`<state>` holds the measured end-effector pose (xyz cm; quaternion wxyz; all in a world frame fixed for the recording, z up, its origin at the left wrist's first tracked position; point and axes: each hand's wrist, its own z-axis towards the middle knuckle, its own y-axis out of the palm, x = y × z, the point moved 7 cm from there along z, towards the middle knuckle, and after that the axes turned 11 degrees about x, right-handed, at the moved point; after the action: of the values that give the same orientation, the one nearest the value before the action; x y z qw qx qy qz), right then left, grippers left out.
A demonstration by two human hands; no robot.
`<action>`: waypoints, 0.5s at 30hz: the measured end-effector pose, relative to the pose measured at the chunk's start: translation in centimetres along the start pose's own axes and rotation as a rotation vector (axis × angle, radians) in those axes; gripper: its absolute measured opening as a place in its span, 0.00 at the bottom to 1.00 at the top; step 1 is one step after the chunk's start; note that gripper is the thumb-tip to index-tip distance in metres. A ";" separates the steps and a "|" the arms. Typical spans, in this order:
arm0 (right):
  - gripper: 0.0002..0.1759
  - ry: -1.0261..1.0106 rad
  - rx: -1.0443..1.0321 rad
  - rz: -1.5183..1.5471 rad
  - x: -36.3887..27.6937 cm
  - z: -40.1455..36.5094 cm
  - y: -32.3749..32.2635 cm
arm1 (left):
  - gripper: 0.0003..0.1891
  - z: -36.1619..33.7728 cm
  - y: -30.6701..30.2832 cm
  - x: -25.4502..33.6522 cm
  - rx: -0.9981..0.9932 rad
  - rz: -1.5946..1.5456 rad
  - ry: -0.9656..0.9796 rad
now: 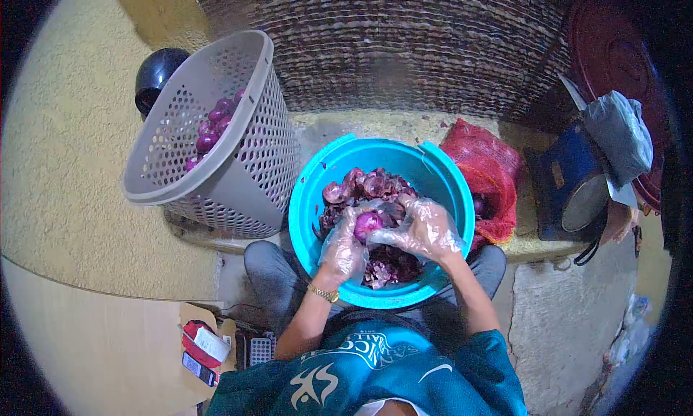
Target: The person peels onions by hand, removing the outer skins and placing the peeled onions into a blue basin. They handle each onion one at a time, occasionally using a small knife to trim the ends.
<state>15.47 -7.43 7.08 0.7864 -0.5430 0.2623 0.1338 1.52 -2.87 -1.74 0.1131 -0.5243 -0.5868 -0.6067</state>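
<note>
Onion (368,225) held up over the papery skins (374,184) in the blue basin (445,179), between our two plastic-gloved hands. Left hand (344,247) grips it from the side; right hand (424,230) is half-curled, thumb at the onion's other side. Whether its fingers pinch loose skin, we cannot tell. Step, as we judge it: peeling, with bright purple surface showing. Next move calls for a steady left grip while the right strips any leftover dry layer. Farther out: perforated basket (254,150) with more onions (216,121) leftward; red mesh sack (481,152) rightward.
</note>
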 end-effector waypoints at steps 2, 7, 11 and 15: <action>0.44 0.028 -0.041 0.007 0.2 0.0 0.5 | 0.29 0.1 -0.3 -0.5 0.001 0.013 -0.016; 0.43 -0.055 0.025 0.069 0.3 -0.2 1.2 | 0.31 -0.1 0.7 0.2 -0.063 0.101 0.067; 0.41 -0.018 -0.051 -0.001 1.0 -0.3 1.9 | 0.30 0.0 0.8 0.0 -0.103 0.032 0.023; 0.39 -0.076 -0.020 -0.017 0.9 -0.5 2.0 | 0.30 0.1 1.0 0.0 -0.121 -0.006 0.035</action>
<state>15.09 -7.19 4.88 0.7914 -0.5476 0.2264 0.1500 2.33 -3.10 -1.18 0.0898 -0.5177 -0.5483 -0.6506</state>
